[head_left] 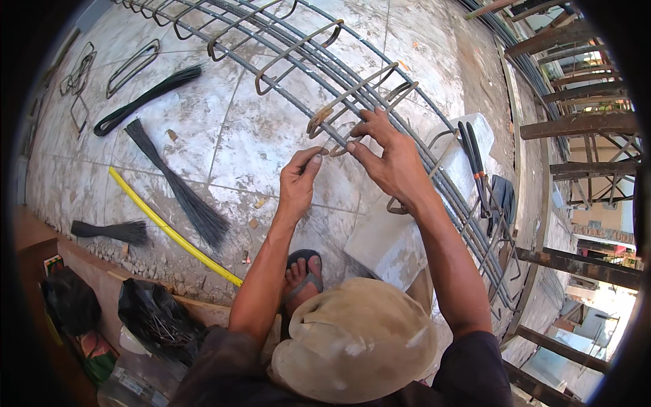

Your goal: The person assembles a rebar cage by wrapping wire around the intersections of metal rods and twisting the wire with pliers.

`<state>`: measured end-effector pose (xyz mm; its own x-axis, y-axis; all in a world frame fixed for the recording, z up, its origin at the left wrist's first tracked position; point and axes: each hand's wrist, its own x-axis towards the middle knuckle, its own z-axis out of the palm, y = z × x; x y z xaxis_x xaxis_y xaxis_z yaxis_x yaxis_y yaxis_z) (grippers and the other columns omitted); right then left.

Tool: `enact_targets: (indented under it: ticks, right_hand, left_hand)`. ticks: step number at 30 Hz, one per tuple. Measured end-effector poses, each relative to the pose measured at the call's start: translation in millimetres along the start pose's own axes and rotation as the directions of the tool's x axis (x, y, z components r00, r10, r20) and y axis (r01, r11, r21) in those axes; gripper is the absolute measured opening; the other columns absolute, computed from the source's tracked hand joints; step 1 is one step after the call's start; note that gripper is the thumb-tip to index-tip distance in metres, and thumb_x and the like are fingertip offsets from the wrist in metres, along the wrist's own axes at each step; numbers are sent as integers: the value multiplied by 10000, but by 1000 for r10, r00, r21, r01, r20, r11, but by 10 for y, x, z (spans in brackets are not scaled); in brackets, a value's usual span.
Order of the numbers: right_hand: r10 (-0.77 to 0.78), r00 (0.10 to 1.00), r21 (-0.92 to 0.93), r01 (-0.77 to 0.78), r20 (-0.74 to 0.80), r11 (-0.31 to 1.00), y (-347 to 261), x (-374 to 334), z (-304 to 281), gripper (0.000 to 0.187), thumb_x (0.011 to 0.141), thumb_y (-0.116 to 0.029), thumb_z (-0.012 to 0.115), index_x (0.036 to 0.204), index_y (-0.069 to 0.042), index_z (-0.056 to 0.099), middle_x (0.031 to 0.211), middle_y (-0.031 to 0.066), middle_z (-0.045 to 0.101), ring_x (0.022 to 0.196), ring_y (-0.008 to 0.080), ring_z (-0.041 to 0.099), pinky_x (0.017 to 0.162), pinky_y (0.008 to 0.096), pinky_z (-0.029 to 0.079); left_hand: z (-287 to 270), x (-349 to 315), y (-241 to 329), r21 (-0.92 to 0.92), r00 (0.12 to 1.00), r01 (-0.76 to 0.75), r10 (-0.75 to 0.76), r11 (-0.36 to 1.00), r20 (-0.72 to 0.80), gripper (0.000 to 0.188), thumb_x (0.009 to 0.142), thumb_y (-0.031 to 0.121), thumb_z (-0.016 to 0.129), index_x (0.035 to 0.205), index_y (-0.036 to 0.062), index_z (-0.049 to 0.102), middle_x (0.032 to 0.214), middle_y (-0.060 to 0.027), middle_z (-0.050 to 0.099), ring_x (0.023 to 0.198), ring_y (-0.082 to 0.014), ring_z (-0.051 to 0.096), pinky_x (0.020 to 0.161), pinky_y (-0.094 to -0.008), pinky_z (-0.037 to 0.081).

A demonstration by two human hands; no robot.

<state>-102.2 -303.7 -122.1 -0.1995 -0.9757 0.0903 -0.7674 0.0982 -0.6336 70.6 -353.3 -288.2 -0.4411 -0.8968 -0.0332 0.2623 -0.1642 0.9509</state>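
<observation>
A long rebar cage [291, 47] of dark ribbed bars, ringed by rusty bent stirrups [322, 122], runs diagonally across the work area. My left hand [298, 182] is closed, thumb and forefinger pinching a thin piece of tie wire beside the cage's near bar. My right hand [392, 157] has its fingers bent over that bar, thumb on the near side, close to a cluster of stirrups. Whether it also grips the wire is hidden. Bolt cutters [473, 152] with dark handles and orange bands lie to the right of the cage.
Dark tie wire bundles [180, 186] lie on the tiled floor at left, with loose stirrups [132, 68] farther off. A yellow hose [166, 227] curves toward my foot. A pale block [390, 247] lies under the cage. Black bags [152, 308] stand lower left; timbers [580, 125] line the right.
</observation>
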Motion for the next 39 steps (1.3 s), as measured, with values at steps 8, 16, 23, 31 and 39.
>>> enact_targets:
  ticks: [8, 16, 23, 31, 39]
  right_hand:
    - [114, 993, 155, -108, -33, 982, -49, 24, 33, 577, 898, -196, 789, 1374, -18, 516, 1331, 248, 671, 1294, 474, 600, 1064, 485, 496]
    - [84, 994, 52, -88, 76, 995, -82, 175, -206, 318, 965, -187, 741, 1220, -1, 697, 1224, 169, 728, 1180, 259, 688, 1021, 385, 513]
    - [-78, 986, -348, 124, 145, 929, -228, 317, -433, 185, 929, -206, 691, 994, -60, 784, 955, 166, 726, 915, 395, 691, 811, 497, 532]
    - [-85, 989, -410, 129, 125, 903, -368, 343, -375, 197, 920, -171, 684, 881, 21, 694, 890, 217, 692, 884, 435, 675, 796, 526, 522]
    - [-27, 998, -267, 10, -57, 964, -325, 210, -317, 158, 907, -131, 685, 904, 26, 705, 878, 243, 688, 874, 448, 669, 803, 526, 513]
  left_hand:
    - [149, 184, 113, -25, 998, -45, 47, 999, 50, 256, 1062, 148, 630, 1239, -19, 711, 1171, -79, 711, 1110, -155, 635, 1000, -295, 473]
    - [281, 96, 167, -176, 990, 26, -1, 984, 140, 356, 1033, 221, 703, 1241, -67, 683, 1120, -97, 730, 1066, -152, 659, 974, -297, 508]
    - [243, 134, 178, -116, 985, 84, -65, 990, 158, 366, 1030, 275, 710, 1223, -36, 701, 1063, -56, 732, 1026, -136, 647, 973, -307, 491]
    - [207, 162, 192, -95, 981, 94, -76, 991, 179, 373, 1019, 244, 730, 1259, -40, 696, 1088, -36, 730, 1009, -107, 641, 925, -267, 506]
    - [251, 161, 191, -126, 983, 68, -45, 990, 177, 354, 1024, 213, 722, 1273, -37, 690, 1106, -33, 720, 1012, -99, 618, 909, -254, 498]
